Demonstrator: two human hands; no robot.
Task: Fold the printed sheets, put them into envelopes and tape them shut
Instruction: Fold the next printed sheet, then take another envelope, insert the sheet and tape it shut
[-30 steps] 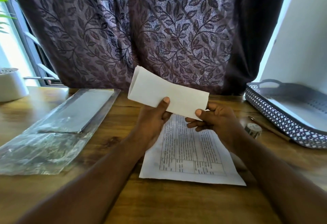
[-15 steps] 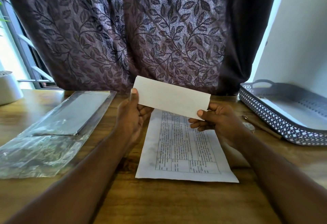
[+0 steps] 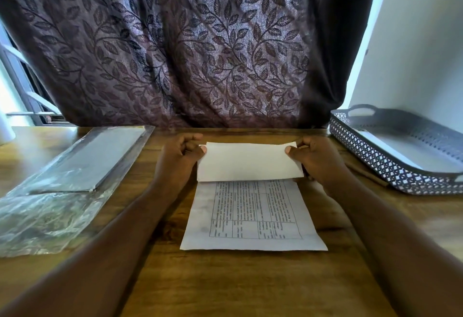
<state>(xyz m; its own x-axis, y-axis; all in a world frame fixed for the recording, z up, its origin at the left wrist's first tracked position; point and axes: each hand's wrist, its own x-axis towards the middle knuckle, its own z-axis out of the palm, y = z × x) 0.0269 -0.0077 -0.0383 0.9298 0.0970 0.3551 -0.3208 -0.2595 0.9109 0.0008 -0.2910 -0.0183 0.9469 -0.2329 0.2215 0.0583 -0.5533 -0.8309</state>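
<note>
Your wooden table (image 3: pixel 250 284) carries a grey lattice tray (image 3: pixel 370 159) at the right and a clear plastic packet (image 3: pixel 62 186) at the left. 1 printed sheet (image 3: pixel 253 216) lies flat between your forearms. Over its far edge you hold the folded sheet (image 3: pixel 248 161): your left hand (image 3: pixel 179 156) pinches its left end, your right hand (image 3: pixel 315 157) pinches its right end.

Left hand (image 3: pixel 179 159) and right hand (image 3: pixel 317 157) pinch folded sheet (image 3: pixel 249 162) by its ends — over printed sheet (image 3: pixel 253 216) flat on counter (image 3: pixel 238 284).
</note>
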